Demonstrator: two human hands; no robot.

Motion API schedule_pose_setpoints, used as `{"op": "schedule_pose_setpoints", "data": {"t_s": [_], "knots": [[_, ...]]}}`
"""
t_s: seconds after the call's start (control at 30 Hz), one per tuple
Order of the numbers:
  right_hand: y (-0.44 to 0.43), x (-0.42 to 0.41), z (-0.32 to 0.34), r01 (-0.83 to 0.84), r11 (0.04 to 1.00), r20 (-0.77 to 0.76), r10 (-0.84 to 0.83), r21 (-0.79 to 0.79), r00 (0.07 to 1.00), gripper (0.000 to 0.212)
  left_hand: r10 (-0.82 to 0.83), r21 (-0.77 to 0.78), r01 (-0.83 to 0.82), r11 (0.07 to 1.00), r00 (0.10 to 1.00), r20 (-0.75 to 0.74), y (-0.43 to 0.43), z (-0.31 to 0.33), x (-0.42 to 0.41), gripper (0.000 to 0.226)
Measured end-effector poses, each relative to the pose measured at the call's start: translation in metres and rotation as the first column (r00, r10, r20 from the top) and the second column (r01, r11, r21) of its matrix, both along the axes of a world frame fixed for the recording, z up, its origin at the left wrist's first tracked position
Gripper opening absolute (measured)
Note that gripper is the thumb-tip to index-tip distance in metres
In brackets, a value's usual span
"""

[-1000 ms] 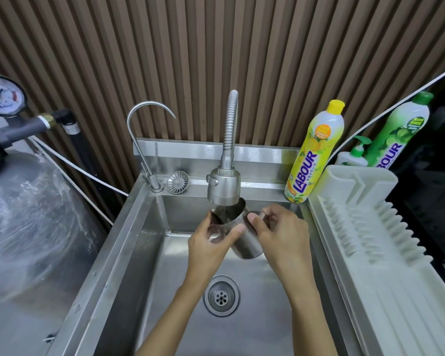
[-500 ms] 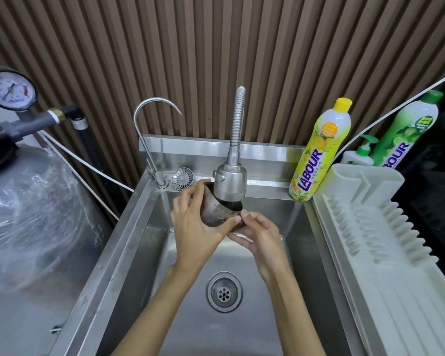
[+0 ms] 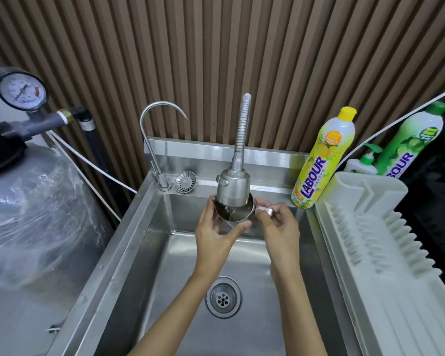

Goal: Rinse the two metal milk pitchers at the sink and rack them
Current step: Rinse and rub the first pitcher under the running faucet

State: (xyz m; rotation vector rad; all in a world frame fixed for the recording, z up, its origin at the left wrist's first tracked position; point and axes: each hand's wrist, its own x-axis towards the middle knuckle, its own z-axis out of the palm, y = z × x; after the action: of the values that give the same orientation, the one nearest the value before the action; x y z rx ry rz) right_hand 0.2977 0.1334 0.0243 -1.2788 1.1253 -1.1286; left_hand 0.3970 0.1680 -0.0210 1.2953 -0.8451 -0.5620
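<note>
Now the small round stainless-steel milk pitcher (image 3: pixel 238 214) is mouth-up directly under the chunky steel spray head (image 3: pixel 233 187) of the ribbed flexible tap, and water is running into it. Half a second ago it was steeply tilted against that spray head.

Left hand (image 3: pixel 216 235): grip grasping the pitcher body, thumb across the near side, fingers round the far left side, much as before but lower. Right hand (image 3: pixel 278 224): grip pinching the flat handle (image 3: pixel 265 209), which points right. Earlier this hand was tucked under the pitcher with no handle showing.

The pitcher is held in the air over the stainless-steel sink (image 3: pixel 129 227), near the middle of its back edge, behind the round drain (image 3: pixel 223 297).

Writing:
- The tall yellow bottle with a yellow cap (image 3: pixel 324 160), at the sink's back right corner, reads "LABOUR" in blue; the smaller print is unreadable.
- The green-capped green bottle (image 3: pixel 411 140), further right, shows "BOUR"; the rest is hidden behind the white plastic dish rack (image 3: pixel 385 240) that runs along the sink's right edge.
- The white pump bottle (image 3: pixel 362 165) stands between the two bottles; its label is not legible.
- The round pressure gauge (image 3: pixel 21 89) is on the far left; its dial figures are too small to read.

The thin gooseneck tap (image 3: pixel 159 140) and a round steel strainer (image 3: pixel 185 181) are at the back left corner.
</note>
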Motion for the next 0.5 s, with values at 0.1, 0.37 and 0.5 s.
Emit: {"op": "schedule_pose_setpoints", "data": {"t_s": [0.1, 0.37, 0.5], "knots": [[-0.005, 0.006, -0.017, -0.146, 0.981, 0.284, 0.105, 0.129, 0.953, 0.025, 0.059, -0.023, -0.056, 0.998, 0.981, 0.182, -0.001, 0.004, 0.008, 0.077], [0.001, 0.006, -0.035, -0.295, 0.897, 0.297, 0.198, 0.329, 0.934, 0.019, 0.187, 0.182, -0.339, 0.923, 0.810, 0.556, 0.013, 0.015, 0.023, 0.095], [0.003, -0.004, -0.016, -0.128, 0.940, 0.041, 0.121, 0.317, 0.992, 0.020, 0.091, 0.325, -0.232, 0.917, 0.913, 0.397, 0.018, 0.009, 0.020, 0.073]]}}
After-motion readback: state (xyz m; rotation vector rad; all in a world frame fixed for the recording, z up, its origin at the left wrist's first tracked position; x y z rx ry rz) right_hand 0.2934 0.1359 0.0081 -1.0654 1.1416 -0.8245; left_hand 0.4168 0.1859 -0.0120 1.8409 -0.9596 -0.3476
